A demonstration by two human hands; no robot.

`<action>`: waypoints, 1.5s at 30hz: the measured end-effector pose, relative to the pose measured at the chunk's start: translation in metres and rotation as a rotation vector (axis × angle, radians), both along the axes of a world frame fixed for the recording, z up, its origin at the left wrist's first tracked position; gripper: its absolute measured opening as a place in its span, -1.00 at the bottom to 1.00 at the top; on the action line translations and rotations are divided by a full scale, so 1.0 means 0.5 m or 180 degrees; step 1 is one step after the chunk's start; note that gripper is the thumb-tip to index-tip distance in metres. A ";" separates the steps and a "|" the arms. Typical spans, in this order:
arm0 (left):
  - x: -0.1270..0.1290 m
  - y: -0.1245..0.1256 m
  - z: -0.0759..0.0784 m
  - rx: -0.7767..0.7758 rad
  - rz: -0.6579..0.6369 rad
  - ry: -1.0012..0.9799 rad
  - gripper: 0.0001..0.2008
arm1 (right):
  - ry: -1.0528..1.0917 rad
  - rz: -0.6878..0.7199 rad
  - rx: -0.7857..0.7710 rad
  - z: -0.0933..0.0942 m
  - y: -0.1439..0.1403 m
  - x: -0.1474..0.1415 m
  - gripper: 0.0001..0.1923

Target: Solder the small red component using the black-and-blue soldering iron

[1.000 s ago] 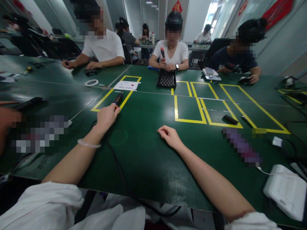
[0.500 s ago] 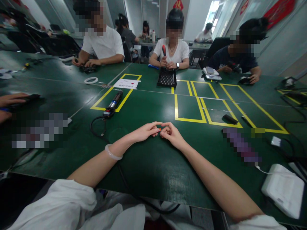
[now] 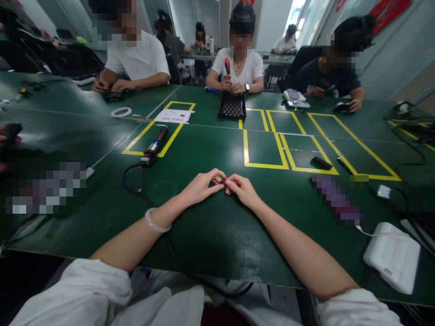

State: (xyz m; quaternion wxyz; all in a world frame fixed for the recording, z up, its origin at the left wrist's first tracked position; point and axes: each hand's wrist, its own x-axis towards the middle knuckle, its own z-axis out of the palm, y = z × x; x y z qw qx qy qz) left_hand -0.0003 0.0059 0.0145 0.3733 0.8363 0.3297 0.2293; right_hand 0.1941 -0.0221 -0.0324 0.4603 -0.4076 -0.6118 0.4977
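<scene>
Fingertips of the left hand [image 3: 204, 186] and right hand [image 3: 242, 189] meet over the near half of the table; the right hand's are pinched on a small reddish piece [image 3: 224, 181], while the left thumb and forefinger curl up to it, whether gripping one cannot tell. Beneath spreads a glossy green table [image 3: 200, 235], seamed and marked with yellow tape [image 3: 267, 166]. Left of the hands, a dark power tool [image 3: 155, 141] lies across one taped outline, its cord [image 3: 124, 179] looping nearer. A white case [image 3: 392, 258] sits at the right edge. Farther off, a black tray [image 3: 232, 117] stands before a seated person [image 3: 238, 68], its grid of pockets too small to read. Behind are black chairs [image 3: 304, 68], a second table and pale glass walls.
</scene>
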 end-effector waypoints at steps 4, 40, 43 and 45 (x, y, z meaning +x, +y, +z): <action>0.003 -0.005 -0.002 0.0533 0.0135 0.0422 -0.80 | -0.0199 -0.0051 0.0143 -0.004 -0.002 0.000 -0.64; -0.350 0.223 -0.025 0.0795 0.2666 0.2474 -0.39 | 0.0213 -0.0160 -0.0011 -0.014 0.009 -0.003 -0.72; -0.316 0.204 -0.022 0.0808 0.2806 0.2418 -0.36 | 0.0219 -0.0316 -0.0007 -0.011 0.011 -0.004 -0.72; -0.283 0.186 -0.020 0.0804 0.2788 0.2375 -0.33 | 0.0238 -0.0428 0.0003 -0.010 0.011 -0.005 -0.72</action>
